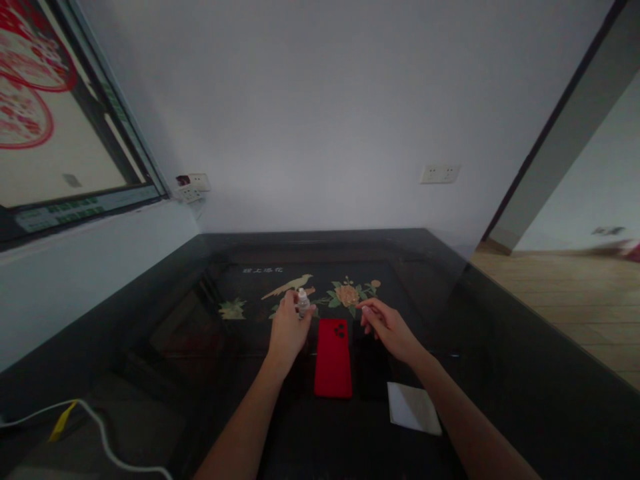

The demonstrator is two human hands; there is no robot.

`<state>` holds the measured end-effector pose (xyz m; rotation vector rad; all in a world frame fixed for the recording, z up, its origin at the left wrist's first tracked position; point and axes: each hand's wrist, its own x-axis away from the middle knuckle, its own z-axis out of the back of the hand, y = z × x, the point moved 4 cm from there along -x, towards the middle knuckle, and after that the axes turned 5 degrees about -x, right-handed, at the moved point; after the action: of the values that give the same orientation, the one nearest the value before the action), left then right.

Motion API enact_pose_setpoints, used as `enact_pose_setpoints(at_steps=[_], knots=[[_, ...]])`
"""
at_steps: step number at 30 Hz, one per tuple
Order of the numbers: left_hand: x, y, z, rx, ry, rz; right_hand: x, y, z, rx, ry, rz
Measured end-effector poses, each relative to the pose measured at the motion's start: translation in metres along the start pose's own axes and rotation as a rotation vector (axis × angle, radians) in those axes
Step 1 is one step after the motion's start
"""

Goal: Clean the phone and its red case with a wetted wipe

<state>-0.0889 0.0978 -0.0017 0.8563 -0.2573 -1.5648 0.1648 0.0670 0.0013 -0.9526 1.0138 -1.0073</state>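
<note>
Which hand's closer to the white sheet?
Right. The right hand hovers just beyond the white sheet; the left hand is farther off, across the red phone, gripping a small bottle.

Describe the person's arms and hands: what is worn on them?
The left forearm and right forearm are bare, with no sleeve in view. The left hand and right hand wear no gloves. No watch, bracelet or ring shows, though the picture is dim.
</note>
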Motion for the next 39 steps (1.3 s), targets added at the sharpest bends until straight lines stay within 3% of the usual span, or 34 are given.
enact_pose_setpoints(at_steps=[6, 20, 22, 26, 27, 30, 33, 39], knots=[[-0.006, -0.02, -0.002, -0.107, -0.009, 0.042, 0.0, -0.003, 0.001, 0.043, -0.009, 0.014], [-0.003, -0.025, -0.007, -0.184, -0.096, 0.138, 0.0, -0.006, 0.001, 0.078, -0.045, 0.018], [-0.003, -0.021, -0.005, -0.216, -0.053, 0.119, 0.0, -0.005, 0.001, 0.086, -0.051, 0.023], [0.001, 0.002, 0.018, -0.233, 0.224, 0.06, -0.001, -0.003, 0.003, 0.111, -0.045, 0.018], [0.003, 0.009, 0.023, -0.171, 0.237, 0.055, -0.001, -0.002, 0.004, 0.122, -0.042, 0.01], [0.008, 0.033, 0.026, -0.023, 0.025, -0.099, -0.002, 0.003, 0.01, 0.139, -0.071, -0.056], [0.015, 0.049, 0.015, -0.158, -0.217, -0.27, 0.002, 0.016, 0.024, 0.146, -0.167, -0.186], [0.022, 0.039, -0.008, -0.407, -0.453, -0.258, 0.024, 0.033, 0.06, 0.267, -0.389, -0.452]])
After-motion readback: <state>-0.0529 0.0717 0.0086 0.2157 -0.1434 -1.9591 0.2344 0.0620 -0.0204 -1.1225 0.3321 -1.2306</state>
